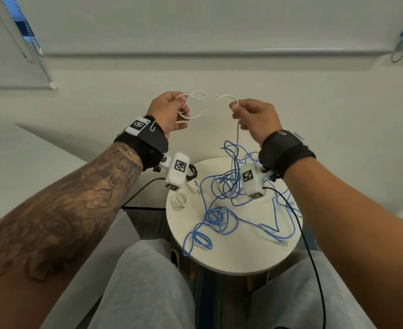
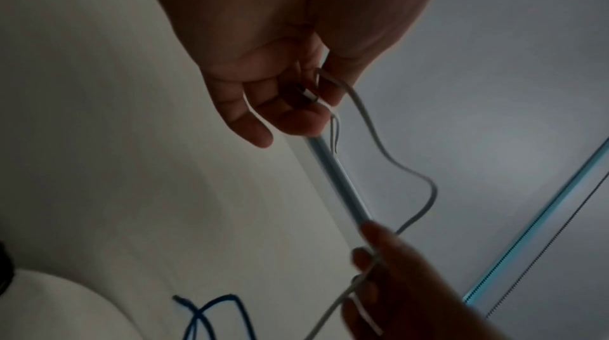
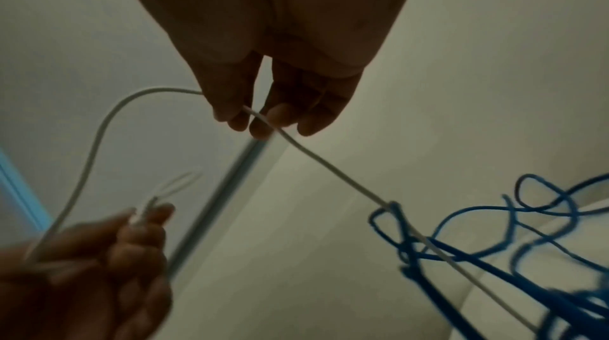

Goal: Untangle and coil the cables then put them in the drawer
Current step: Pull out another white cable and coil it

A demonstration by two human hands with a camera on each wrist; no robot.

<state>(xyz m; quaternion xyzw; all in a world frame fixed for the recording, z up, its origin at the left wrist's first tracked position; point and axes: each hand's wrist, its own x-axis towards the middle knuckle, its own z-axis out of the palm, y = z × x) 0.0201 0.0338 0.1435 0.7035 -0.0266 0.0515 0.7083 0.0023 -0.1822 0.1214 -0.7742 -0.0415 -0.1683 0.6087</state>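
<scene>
Above the round white table [image 1: 233, 262], both hands are raised and share one white cable [image 1: 210, 106]. At the left, the left hand [image 1: 166, 112] has its fingers curled around several gathered loops of this cable; the left wrist view shows the loops passing between thumb and curled fingers [image 2: 290, 116], with one small loop standing free above the fist. From there the cable sags in a shallow arc across the gap to the right hand [image 1: 257, 119], whose thumb and fingertips [image 3: 277, 116] are pressed together, pinching the cable. Below that pinch the cable drops straight down into a tangle of blue cable [image 1: 229, 207], some strands of which it lifts clear of the table.

On the table's left edge lies a small coiled white cable [image 1: 179, 201], apart from the tangle; just behind it, near the left wrist camera [image 1: 178, 173], are a white plug end and a short coiled black lead [image 1: 192, 172], details too small to tell. The blue tangle spreads from the table's centre to its right edge, with loops reaching the near-left rim. A black lead [image 1: 312, 257] runs from the right wrist camera [image 1: 252, 181] past the table's right edge. Grey-trousered knees [image 1: 143, 281] show at the near side.
</scene>
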